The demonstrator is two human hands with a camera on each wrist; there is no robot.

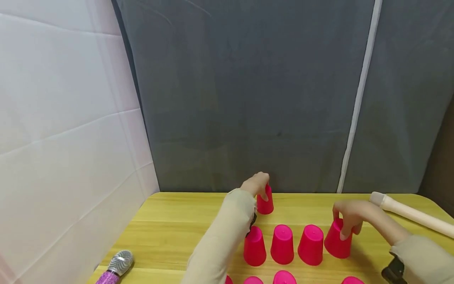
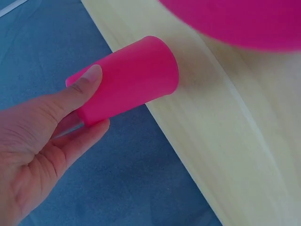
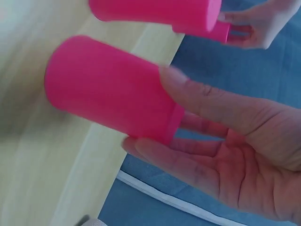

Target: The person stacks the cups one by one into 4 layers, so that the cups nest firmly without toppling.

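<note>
Several pink plastic cups stand upside down on a yellow wooden table [image 1: 170, 228]. My left hand [image 1: 263, 191] reaches to the far side and grips one pink cup [image 1: 266, 205] by its top; in the left wrist view my thumb [image 2: 87, 82] lies on this cup [image 2: 134, 75]. My right hand [image 1: 342, 225] grips the rightmost cup [image 1: 335, 241] of a row of cups, and this cup leans to the left. The right wrist view shows my thumb [image 3: 197, 94] and fingers round that cup [image 3: 108, 87].
Three more upturned cups [image 1: 282, 244] stand in the row between my arms, and the tops of several others [image 1: 285, 277] show at the near edge. A glittery microphone [image 1: 116, 266] lies front left. A pale wooden rolling pin [image 1: 411, 215] lies at right. A grey curtain hangs behind.
</note>
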